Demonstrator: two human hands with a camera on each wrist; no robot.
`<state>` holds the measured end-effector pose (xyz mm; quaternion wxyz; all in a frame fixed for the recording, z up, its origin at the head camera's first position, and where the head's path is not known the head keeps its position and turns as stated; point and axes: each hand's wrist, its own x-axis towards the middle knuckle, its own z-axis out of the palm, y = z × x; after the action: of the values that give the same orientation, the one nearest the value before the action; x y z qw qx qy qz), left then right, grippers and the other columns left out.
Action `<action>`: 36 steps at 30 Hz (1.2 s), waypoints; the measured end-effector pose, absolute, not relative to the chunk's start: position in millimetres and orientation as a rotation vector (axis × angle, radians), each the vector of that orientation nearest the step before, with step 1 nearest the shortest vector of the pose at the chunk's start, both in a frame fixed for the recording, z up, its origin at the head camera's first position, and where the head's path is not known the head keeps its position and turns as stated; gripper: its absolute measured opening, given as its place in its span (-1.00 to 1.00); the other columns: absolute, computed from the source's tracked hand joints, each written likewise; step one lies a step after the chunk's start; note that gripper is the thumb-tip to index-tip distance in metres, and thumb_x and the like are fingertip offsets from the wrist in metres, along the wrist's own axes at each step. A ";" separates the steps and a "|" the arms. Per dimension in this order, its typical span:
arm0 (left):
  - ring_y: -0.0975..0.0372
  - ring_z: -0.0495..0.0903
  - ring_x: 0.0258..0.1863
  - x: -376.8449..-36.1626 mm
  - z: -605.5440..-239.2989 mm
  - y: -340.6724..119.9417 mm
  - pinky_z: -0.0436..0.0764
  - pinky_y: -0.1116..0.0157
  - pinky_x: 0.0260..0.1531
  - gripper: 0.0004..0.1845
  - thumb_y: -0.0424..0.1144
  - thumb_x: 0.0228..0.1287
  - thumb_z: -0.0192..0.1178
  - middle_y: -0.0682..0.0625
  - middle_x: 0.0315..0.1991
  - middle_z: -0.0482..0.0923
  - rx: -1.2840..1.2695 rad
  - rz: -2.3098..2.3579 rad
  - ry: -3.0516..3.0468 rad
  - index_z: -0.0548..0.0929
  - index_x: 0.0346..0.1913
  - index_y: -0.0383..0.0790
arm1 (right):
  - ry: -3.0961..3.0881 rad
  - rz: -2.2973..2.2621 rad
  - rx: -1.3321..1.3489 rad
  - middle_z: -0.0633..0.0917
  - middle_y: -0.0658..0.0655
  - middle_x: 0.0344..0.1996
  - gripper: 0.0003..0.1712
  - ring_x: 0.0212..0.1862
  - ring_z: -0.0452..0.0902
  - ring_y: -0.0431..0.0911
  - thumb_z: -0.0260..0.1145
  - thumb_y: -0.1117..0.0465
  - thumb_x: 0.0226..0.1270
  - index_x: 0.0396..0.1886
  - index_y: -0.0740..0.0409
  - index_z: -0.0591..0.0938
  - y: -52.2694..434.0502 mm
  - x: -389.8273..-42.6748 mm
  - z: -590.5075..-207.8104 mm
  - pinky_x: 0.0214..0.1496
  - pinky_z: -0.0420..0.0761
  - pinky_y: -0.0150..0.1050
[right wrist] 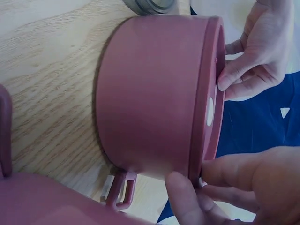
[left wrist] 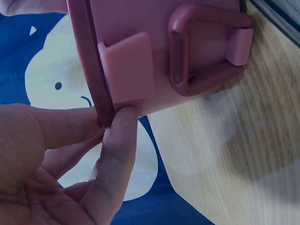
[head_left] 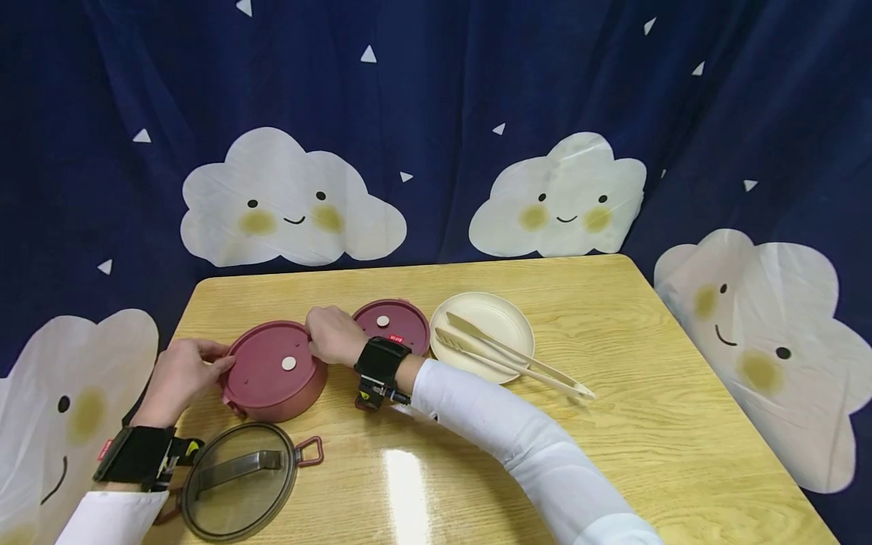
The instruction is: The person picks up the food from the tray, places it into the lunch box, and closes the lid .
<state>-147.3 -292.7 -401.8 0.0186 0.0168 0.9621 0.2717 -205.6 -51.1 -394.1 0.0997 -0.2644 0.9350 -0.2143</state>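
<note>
left hand (head_left: 180,372) and right hand (head_left: 334,334) pinch the lid rim of the round maroon plastic container (head_left: 274,381); uneven prying may tip it off the wooden table (head_left: 613,363).

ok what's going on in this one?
A person has both hands on a red lidded container on the table. The left hand pinches the lid's rim on one side, and the right hand grips the rim opposite. A second red container sits just behind. A clear grey lid lies in front, and tongs rest across a cream plate to the right.
</note>
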 end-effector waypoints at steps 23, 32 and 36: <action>-0.28 0.56 0.03 -130.4 -393.1 -268.0 0.52 -0.18 -0.03 0.03 0.26 -0.11 0.66 -0.44 -0.02 0.72 0.551 0.528 3.045 0.62 0.19 -0.56 | 2.453 -0.342 -1.276 0.28 0.17 0.67 0.08 0.71 0.10 0.03 0.56 -0.31 0.19 0.58 0.10 0.43 -49.4 -215.1 -393.3 0.72 0.14 -0.18; -0.37 0.57 0.10 -129.8 -393.8 -269.1 0.54 -0.24 0.03 0.15 0.29 -0.15 0.66 -0.58 0.14 0.63 0.548 0.505 3.036 0.56 0.25 -0.65 | 2.419 -0.311 -1.312 0.35 0.14 0.64 0.12 0.72 0.08 0.00 0.59 -0.26 0.18 0.61 0.13 0.37 -53.5 -218.1 -392.9 0.74 0.07 -0.20; -0.28 0.64 -0.02 -130.3 -393.6 -269.7 0.55 -0.18 -0.02 0.07 0.25 -0.17 0.68 -0.51 0.04 0.70 0.587 0.511 3.055 0.62 0.18 -0.62 | 2.423 -0.278 -1.315 0.39 0.11 0.62 0.11 0.73 0.08 -0.01 0.58 -0.25 0.20 0.62 0.13 0.36 -55.1 -218.0 -391.4 0.73 0.09 -0.21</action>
<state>-130.3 -269.7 -393.6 -0.0054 0.1861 0.9690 0.1621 -218.0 -55.1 -391.4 0.1842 -0.4665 0.8595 -0.0987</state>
